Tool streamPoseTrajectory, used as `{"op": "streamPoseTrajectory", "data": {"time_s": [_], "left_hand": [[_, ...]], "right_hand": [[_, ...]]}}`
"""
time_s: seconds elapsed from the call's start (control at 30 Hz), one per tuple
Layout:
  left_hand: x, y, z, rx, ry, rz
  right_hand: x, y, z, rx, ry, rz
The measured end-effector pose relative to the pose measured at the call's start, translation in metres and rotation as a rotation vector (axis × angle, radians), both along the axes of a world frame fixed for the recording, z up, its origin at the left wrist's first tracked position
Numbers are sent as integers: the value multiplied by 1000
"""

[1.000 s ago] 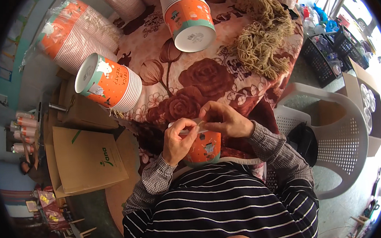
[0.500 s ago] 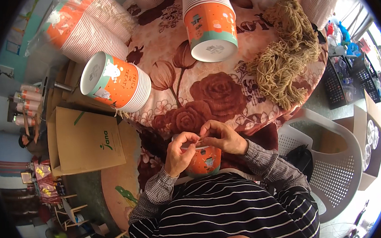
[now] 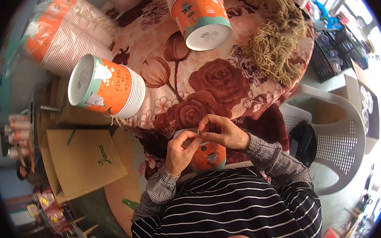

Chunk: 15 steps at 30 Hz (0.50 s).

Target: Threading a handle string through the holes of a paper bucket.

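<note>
An orange paper bucket [image 3: 210,156] with a green base band stands upright at my lap, its pale rim partly hidden by my hands. Above that rim my left hand [image 3: 180,152] is closed in a pinch, thumb against forefinger. My right hand [image 3: 222,132] pinches too, its fingertips meeting the left ones. Between them shows a short bit of thin pale cord [image 3: 198,132], too small to make out fully. On the table lie a stack of like buckets [image 3: 114,88] on its side at the left, and another stack [image 3: 201,18] farther off.
A heap of tan cords [image 3: 278,48] lies on the right of the flower-patterned tablecloth [image 3: 219,86]. Bagged bucket stacks [image 3: 67,35] stand at the far left. A cardboard box [image 3: 86,162] is left of me, a white plastic chair [image 3: 338,142] right, with black crates [image 3: 347,48] beyond.
The view has shifted, so the table things sit higher and farther left. My hands stay pinched together over the bucket; the right fingertips have risen slightly against the left.
</note>
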State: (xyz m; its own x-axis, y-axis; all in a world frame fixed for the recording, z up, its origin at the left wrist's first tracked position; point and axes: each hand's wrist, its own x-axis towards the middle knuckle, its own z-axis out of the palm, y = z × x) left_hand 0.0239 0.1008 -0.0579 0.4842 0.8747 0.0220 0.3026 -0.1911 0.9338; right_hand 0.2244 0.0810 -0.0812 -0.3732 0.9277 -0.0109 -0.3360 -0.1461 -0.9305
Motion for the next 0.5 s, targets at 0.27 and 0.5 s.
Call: {"op": "streamPoseTrajectory", "data": {"time_s": [0.27, 0.5], "left_hand": [[-14, 15, -2, 30, -113, -168], [-26, 21, -22, 38, -79, -208]], "right_hand": [[-35, -10, 3, -88, -117, -236], [-47, -16, 6, -226, -16, -523]]}}
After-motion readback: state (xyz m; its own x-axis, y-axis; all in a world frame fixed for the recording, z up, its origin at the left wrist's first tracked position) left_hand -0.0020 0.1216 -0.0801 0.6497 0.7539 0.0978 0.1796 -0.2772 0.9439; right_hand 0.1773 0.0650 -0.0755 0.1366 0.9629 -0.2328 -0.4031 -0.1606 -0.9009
